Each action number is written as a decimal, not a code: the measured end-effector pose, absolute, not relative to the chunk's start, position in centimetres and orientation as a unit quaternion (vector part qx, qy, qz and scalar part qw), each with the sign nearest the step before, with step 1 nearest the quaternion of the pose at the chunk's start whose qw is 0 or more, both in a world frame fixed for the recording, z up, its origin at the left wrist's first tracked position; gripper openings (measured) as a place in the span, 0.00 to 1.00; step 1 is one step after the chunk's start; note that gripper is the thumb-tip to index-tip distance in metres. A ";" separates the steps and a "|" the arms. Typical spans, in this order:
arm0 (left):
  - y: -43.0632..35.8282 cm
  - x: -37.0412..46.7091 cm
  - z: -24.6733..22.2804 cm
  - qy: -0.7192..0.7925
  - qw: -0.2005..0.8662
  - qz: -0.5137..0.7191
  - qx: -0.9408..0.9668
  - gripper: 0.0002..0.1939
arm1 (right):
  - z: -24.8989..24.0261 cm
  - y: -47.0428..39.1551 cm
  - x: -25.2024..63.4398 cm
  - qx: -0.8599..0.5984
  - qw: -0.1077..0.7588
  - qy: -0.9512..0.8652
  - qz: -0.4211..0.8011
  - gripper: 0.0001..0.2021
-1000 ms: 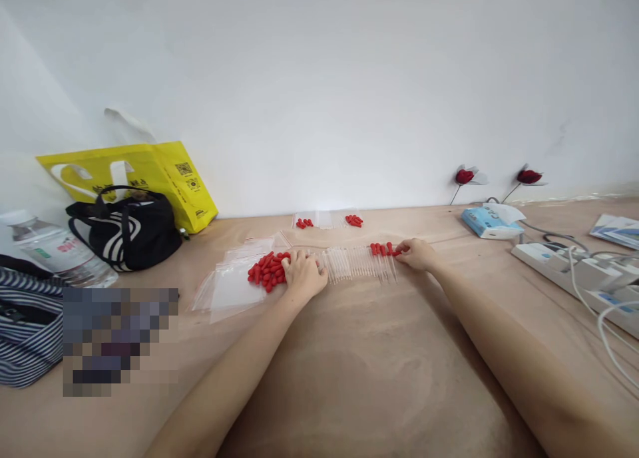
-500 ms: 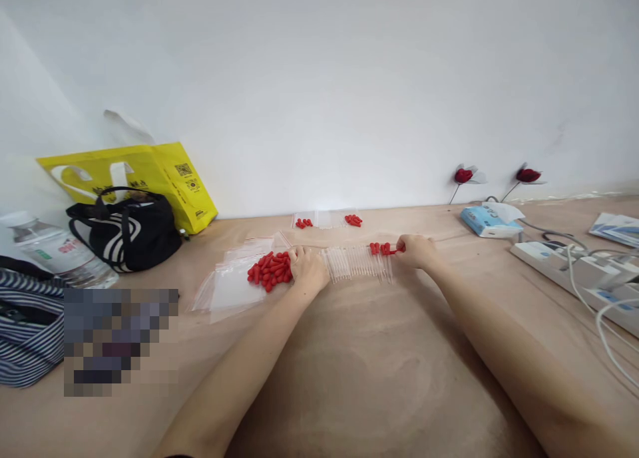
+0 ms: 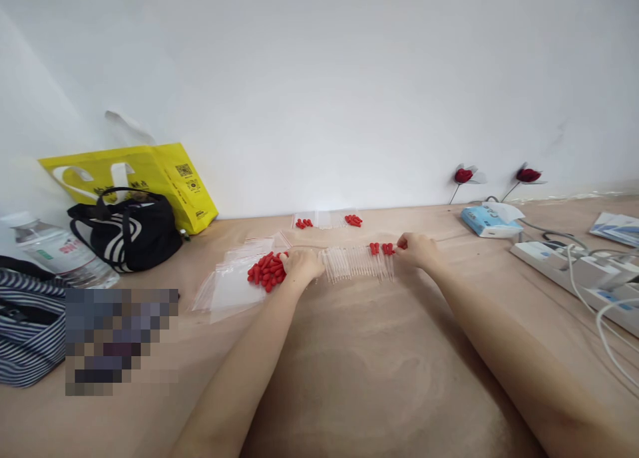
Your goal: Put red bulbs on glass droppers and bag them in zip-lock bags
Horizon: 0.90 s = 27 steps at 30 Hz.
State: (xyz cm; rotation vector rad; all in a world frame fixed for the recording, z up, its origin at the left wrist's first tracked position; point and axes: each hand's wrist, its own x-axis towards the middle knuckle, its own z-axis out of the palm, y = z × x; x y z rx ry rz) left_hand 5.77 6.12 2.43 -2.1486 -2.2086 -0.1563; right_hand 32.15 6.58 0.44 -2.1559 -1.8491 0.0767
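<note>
A row of thin clear dropper tubes (image 3: 352,263) lies side by side on the wooden table. Several red rubber dropper bulbs (image 3: 374,249) sit at the far ends of the right-hand tubes. My right hand (image 3: 418,249) is at the row's right end, fingertips pinched against the last red bulb (image 3: 390,249). At the row's left end, my left hand (image 3: 303,265) is curled, its fingers at the right edge of a pile of red bulbs (image 3: 265,271); what they hold is hidden. The pile rests partly on clear zip bags (image 3: 232,291).
More red bulbs (image 3: 353,221) lie on clear bags by the wall. A yellow bag (image 3: 194,185), black handbag (image 3: 144,235) and large water bottle (image 3: 54,251) stand left. At right are a tissue pack (image 3: 489,222), a power strip (image 3: 539,255) with cables and two fabric flowers (image 3: 463,175).
The bulb my right hand held out sideways is now close against the others at the row. My left hand has shifted slightly left, its fingers farther over the pile's edge.
</note>
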 end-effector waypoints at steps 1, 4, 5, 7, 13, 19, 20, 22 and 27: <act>6.1 5.7 2.6 -0.714 0.029 -0.056 -0.697 0.12 | 0.4 6.6 32.2 -0.751 0.155 -0.641 0.027 0.07; 5.1 5.6 3.1 -0.698 0.035 -0.078 -0.710 0.13 | 0.3 6.5 32.5 -0.756 0.169 -0.631 0.029 0.07; 4.5 5.5 3.3 -0.687 0.038 -0.087 -0.720 0.12 | 0.4 6.5 32.7 -0.758 0.174 -0.628 0.028 0.07; 3.1 5.3 3.5 -0.652 0.038 -0.106 -0.750 0.10 | 0.6 6.6 33.0 -0.761 0.194 -0.618 0.023 0.06; -0.9 3.5 2.1 -0.519 0.001 -0.145 -0.843 0.07 | 0.3 5.2 30.5 -0.656 0.371 -0.645 0.124 0.08; -2.0 1.2 -0.2 -0.446 0.024 -0.195 -0.873 0.08 | -1.3 0.2 25.6 -0.424 0.372 -0.816 0.126 0.10; -2.1 1.1 -0.5 -0.444 0.023 -0.201 -0.873 0.09 | -1.5 -0.4 25.2 -0.412 0.348 -0.834 0.114 0.10; -2.1 1.0 -0.8 -0.444 0.014 -0.209 -0.871 0.09 | -1.6 -1.3 24.7 -0.408 0.315 -0.851 0.098 0.10; -2.3 1.1 -0.9 -0.444 -0.005 -0.212 -0.870 0.10 | -1.9 -1.5 24.5 -0.423 0.291 -0.854 0.086 0.08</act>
